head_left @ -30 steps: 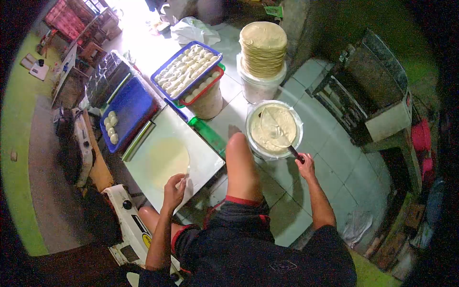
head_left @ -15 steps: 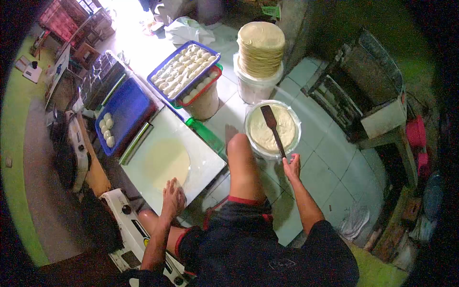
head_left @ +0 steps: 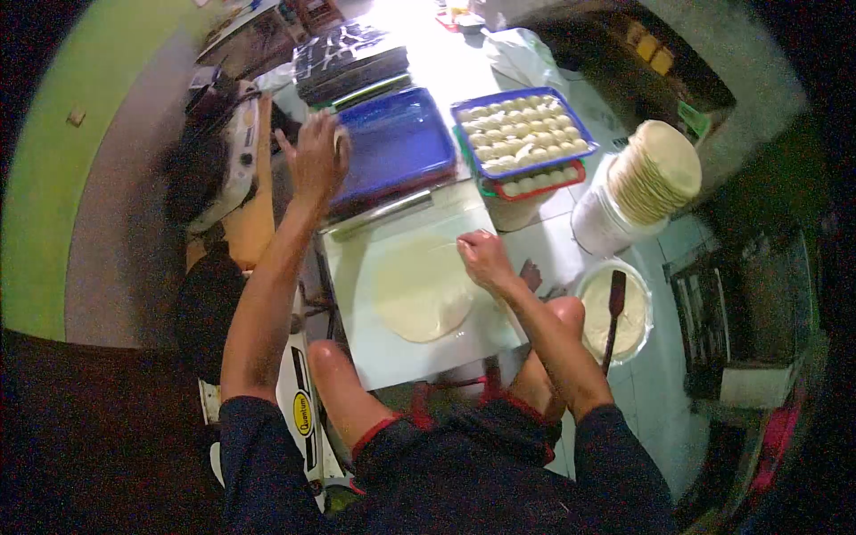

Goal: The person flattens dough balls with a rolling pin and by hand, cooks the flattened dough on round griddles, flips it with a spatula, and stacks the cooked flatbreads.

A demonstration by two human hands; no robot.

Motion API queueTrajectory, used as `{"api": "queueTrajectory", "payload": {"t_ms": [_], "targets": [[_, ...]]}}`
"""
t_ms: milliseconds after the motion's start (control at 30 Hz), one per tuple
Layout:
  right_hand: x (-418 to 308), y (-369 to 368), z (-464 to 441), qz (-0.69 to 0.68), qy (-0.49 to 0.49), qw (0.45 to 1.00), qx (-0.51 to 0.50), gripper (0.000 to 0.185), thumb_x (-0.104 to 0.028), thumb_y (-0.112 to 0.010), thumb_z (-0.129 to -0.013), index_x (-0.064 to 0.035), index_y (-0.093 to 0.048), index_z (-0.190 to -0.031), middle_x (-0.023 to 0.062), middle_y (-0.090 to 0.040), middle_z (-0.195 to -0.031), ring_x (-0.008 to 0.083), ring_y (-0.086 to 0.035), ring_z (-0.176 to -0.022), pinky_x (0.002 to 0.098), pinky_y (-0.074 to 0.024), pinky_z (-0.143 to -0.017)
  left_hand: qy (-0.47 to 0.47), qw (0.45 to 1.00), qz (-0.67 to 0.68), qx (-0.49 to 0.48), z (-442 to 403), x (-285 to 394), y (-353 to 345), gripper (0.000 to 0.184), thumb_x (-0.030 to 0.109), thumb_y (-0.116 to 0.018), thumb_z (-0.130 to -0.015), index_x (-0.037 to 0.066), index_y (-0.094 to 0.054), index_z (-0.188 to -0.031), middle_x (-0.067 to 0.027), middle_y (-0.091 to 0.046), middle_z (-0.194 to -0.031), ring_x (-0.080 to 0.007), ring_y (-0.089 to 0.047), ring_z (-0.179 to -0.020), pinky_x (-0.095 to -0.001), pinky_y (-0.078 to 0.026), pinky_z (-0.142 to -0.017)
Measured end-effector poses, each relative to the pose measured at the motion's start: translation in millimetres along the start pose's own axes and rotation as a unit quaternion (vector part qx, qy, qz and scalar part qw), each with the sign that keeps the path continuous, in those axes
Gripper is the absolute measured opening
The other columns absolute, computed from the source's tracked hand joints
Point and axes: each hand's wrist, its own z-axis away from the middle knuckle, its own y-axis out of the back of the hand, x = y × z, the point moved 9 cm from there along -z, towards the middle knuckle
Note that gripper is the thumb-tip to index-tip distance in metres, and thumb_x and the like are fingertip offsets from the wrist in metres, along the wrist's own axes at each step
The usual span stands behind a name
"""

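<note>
Two-handed, reached to the blue tray (head_left: 401, 134) with the left hand (head_left: 314, 159), grip half-curled, too blurred to tell its hold, needing soft fingers, and curled the right hand (head_left: 488, 260), hold unclear, beside the flattened dough round (head_left: 421, 294) on the white table (head_left: 364, 358).

I wear a dark, nearly black shirt (head_left: 464, 495) with short, loose sleeves (head_left: 259, 446). My shorts (head_left: 406, 443) are dark too, with red trim (head_left: 374, 432) edging the legs.

1. Left hand (head_left: 314, 162): blurred, grip contents unclear.
2. Blue rectangular plastic tray (head_left: 397, 138): partly hidden behind left hand.
3. Flat round pale dough sheet (head_left: 423, 299): right hand (head_left: 486, 259) contact unclear.
4. Pink object (head_left: 774, 439): blurred.
</note>
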Motion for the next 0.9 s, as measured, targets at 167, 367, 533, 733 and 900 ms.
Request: {"api": "queueTrajectory", "payload": {"t_ms": [167,367,533,733,900], "targets": [[-13.0,-101.2,-56.1,0.140,0.101,0.981,-0.086,0.014,-0.017,-0.066,-0.086,-0.0066,-0.075,-0.083,0.0173,-0.068,-0.092,0.0346,-0.064,-0.092,0.0456,-0.0514,-0.086,0.026,0.968,0.238,-0.073,27.4,33.6,32.4,0.040,0.017,-0.073,-0.082,0.006,-0.059,-0.118,-0.0197,-0.061,-0.122,-0.0372,-0.059,-0.116,-0.0512,-0.043,-0.101],[-26.9,-123.3,-42.3,0.156,0.223,0.962,-0.026,0.007,-0.013,-0.066,-0.083,-0.0094,-0.069,-0.088,0.0137,-0.066,-0.096,0.0335,-0.064,-0.091,0.0438,-0.0510,-0.082,0.118,0.897,0.345,-0.249,209.2,73.0,-85.3,0.040,0.016,-0.071,-0.085,0.002,-0.060,-0.121,-0.0208,-0.059,-0.127,-0.0397,-0.056,-0.120,-0.0466,-0.046,-0.102],[-16.7,-126.6,-43.0,0.010,0.232,0.947,-0.222,0.025,-0.022,-0.068,-0.087,-0.0080,-0.059,-0.105,0.0177,-0.068,-0.094,0.0355,-0.066,-0.091,0.0473,-0.0512,-0.080,0.070,0.918,0.328,-0.210,226.4,67.3,-115.7,0.038,0.016,-0.071,-0.086,0.006,-0.062,-0.121,-0.0192,-0.055,-0.135,-0.0407,-0.049,-0.128,-0.0514,-0.039,-0.107],[26.7,-120.7,-61.5,0.199,0.126,0.754,-0.612,0.042,-0.037,-0.076,-0.087,-0.0087,-0.056,-0.110,0.0142,-0.064,-0.077,0.0265,-0.061,-0.070,0.0387,-0.0489,-0.065,0.024,0.871,0.452,-0.192,239.4,81.3,-109.7,0.024,0.020,-0.072,-0.089,0.006,-0.066,-0.106,-0.0151,-0.065,-0.124,-0.0371,-0.057,-0.120,-0.0534,-0.039,-0.108],[27.7,-100.8,-18.3,-0.307,-0.196,0.786,-0.499,0.076,-0.047,-0.072,-0.089,-0.0019,-0.044,-0.144,0.0115,-0.062,-0.122,0.0217,-0.057,-0.107,0.0360,-0.0457,-0.092,0.353,0.754,0.515,-0.205,275.0,68.4,-120.2,0.046,0.046,-0.048,-0.104,0.002,-0.057,-0.104,-0.0132,-0.058,-0.076,-0.0167,-0.053,-0.067,-0.0369,-0.046,-0.061]]}}
